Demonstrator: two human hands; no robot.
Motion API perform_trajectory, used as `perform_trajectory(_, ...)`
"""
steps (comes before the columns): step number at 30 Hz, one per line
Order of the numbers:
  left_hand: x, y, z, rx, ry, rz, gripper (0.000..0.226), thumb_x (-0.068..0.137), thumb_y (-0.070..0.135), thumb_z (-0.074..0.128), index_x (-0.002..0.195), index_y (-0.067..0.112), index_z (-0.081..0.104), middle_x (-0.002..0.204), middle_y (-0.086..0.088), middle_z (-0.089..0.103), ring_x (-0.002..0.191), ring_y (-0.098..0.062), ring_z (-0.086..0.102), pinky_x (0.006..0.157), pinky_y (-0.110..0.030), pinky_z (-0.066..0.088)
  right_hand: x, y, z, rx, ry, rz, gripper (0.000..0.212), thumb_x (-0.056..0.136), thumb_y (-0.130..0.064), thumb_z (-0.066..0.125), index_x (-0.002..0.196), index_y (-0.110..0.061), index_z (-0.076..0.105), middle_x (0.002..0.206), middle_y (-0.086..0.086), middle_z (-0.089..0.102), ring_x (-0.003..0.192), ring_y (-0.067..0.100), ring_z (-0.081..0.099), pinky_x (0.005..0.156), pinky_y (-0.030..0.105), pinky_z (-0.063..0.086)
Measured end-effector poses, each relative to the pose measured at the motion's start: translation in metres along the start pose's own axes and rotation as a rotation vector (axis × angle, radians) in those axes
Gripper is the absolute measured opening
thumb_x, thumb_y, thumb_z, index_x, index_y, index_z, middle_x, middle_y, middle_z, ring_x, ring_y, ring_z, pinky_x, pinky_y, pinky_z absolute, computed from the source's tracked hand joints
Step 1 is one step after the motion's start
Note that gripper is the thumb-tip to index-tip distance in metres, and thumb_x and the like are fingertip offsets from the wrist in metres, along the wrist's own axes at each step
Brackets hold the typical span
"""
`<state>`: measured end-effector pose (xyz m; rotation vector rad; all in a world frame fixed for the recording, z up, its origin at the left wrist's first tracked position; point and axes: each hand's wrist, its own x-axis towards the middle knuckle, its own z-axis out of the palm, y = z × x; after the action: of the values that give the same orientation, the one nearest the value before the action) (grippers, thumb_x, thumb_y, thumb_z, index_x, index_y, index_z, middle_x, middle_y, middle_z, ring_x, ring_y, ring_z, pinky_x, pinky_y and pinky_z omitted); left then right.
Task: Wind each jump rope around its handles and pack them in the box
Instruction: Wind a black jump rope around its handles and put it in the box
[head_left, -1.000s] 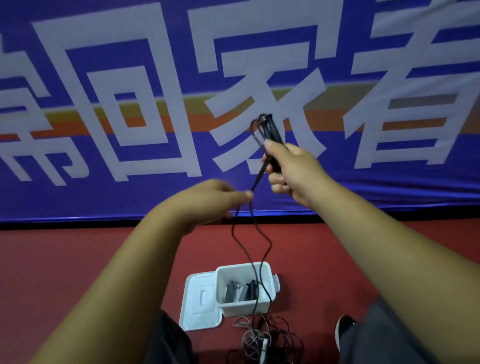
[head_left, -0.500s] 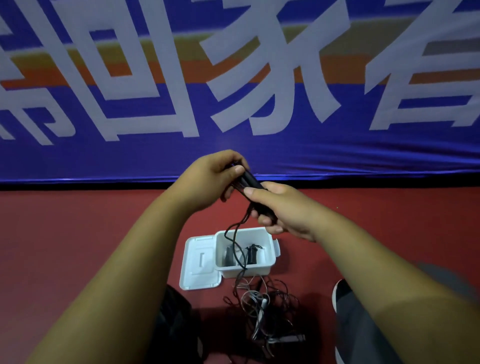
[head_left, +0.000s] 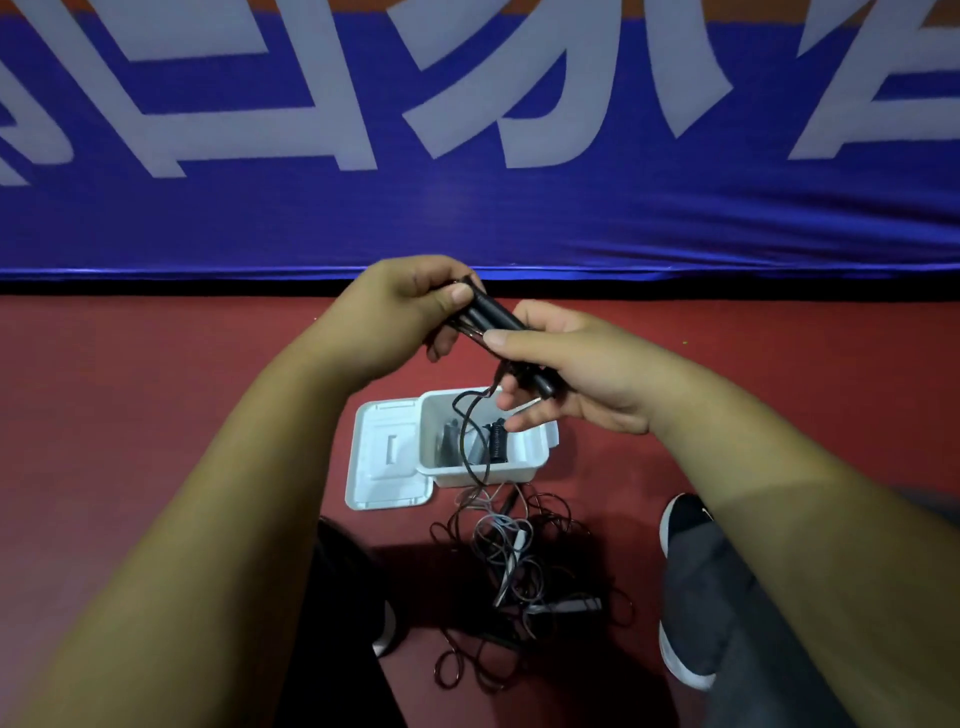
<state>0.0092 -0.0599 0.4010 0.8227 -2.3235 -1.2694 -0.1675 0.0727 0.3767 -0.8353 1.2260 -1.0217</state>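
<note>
The paired black handles (head_left: 496, 318), slim and tilted, were held above the white box (head_left: 519, 474), pinched at one end by the left hand (head_left: 410, 306) and clasped by the right hand (head_left: 566, 374). The cord (head_left: 459, 423) was left dangling, and the wound turns were hidden by fingers.

One box (head_left: 488, 474), one held rope (head_left: 496, 317), perhaps two packed ropes (head_left: 497, 441)

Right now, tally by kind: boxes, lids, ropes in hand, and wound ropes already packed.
White box: 1
Lid: 1
Held jump rope: 1
Wound ropes inside: 2
Total: 5; floor tangle too knotted to count.
</note>
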Motion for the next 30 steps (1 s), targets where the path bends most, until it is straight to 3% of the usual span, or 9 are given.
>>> perform_trajectory(3,0.007,-0.006,-0.002,-0.019,0.020,-0.009,0.018,0.109,0.017,0.052,0.105,0.014,0.070,0.058,-0.008,0.059,0.057,-0.018,0.051,0.060,-0.023,0.041,0.010,0.000,0.001,0.054,0.024,-0.004,0.012,0.103,-0.023,0.069,0.103,-0.020,0.057,0.083,0.009,0.058,0.060,0.012,0.055,0.054,0.029,0.054)
perform_trajectory(9,0.012,-0.014,0.005,-0.044,0.045,-0.053,0.019,0.109,0.018,0.053,0.106,0.012,0.071,0.058,-0.008,0.060,0.055,-0.017,0.051,0.058,-0.019,0.043,0.022,0.008,0.000,0.002,0.060,-0.010,0.012,0.102,-0.013,0.066,0.106,-0.018,0.056,0.077,0.006,0.050,0.053,0.009,0.034,0.041,0.021,0.024)
perform_trajectory(14,0.014,-0.022,0.008,-0.335,0.009,-0.102,0.028,0.108,0.030,0.058,0.121,0.008,0.069,0.096,-0.016,0.071,0.078,-0.023,0.065,0.076,-0.040,0.054,0.019,0.007,-0.001,-0.018,0.095,-0.042,0.010,0.103,-0.011,0.064,0.101,-0.015,0.055,0.080,0.008,0.049,0.054,0.010,0.030,0.042,0.022,0.019)
perform_trajectory(17,0.011,-0.032,0.020,-0.484,-0.193,-0.185,0.043,0.105,0.044,0.058,0.129,0.009,0.065,0.118,-0.013,0.073,0.108,-0.018,0.069,0.107,-0.044,0.049,0.016,0.005,-0.005,0.033,0.142,-0.067,0.020,0.103,-0.013,0.063,0.117,-0.001,0.057,0.082,0.008,0.050,0.054,0.009,0.030,0.044,0.023,0.018)
perform_trajectory(20,0.007,-0.042,0.033,-0.387,-0.564,-0.165,0.042,0.110,0.032,0.051,0.146,0.010,0.055,0.141,-0.006,0.065,0.137,-0.016,0.055,0.124,-0.043,0.033,0.011,0.001,-0.013,0.009,0.181,-0.097,0.011,0.104,-0.014,0.063,0.109,-0.006,0.058,0.079,0.008,0.051,0.052,0.009,0.033,0.045,0.024,0.019)
perform_trajectory(22,0.006,-0.042,0.036,-0.221,-0.621,-0.158,0.036,0.111,0.022,0.051,0.144,0.014,0.060,0.135,-0.007,0.070,0.137,-0.015,0.058,0.121,-0.031,0.036,0.007,-0.001,-0.018,-0.068,0.206,-0.106,0.007,0.102,-0.016,0.066,0.105,-0.011,0.061,0.078,0.006,0.053,0.052,0.010,0.035,0.046,0.025,0.023)
perform_trajectory(24,0.005,-0.037,0.038,-0.146,-0.554,-0.159,0.027,0.108,0.021,0.057,0.129,0.017,0.073,0.113,-0.007,0.076,0.123,-0.016,0.067,0.114,-0.027,0.043,0.005,0.000,-0.024,-0.093,0.235,-0.112,0.008,0.101,-0.018,0.067,0.104,-0.012,0.062,0.079,0.006,0.053,0.053,0.011,0.035,0.047,0.026,0.024)
perform_trajectory(27,0.007,-0.038,0.039,-0.216,-0.427,-0.177,0.020,0.108,0.012,0.056,0.114,0.009,0.075,0.091,-0.008,0.068,0.104,-0.027,0.075,0.104,-0.039,0.052,0.004,0.000,-0.031,-0.063,0.263,-0.116,0.010,0.101,-0.019,0.067,0.107,-0.012,0.061,0.077,0.006,0.053,0.052,0.011,0.034,0.047,0.024,0.023)
perform_trajectory(30,0.008,-0.038,0.041,-0.182,-0.354,-0.179,0.020,0.109,0.006,0.051,0.108,0.007,0.071,0.090,-0.010,0.063,0.097,-0.030,0.076,0.096,-0.048,0.057,0.005,0.001,-0.035,-0.027,0.274,-0.113,0.009,0.102,-0.019,0.065,0.105,-0.013,0.061,0.075,0.005,0.053,0.051,0.010,0.032,0.047,0.023,0.020)
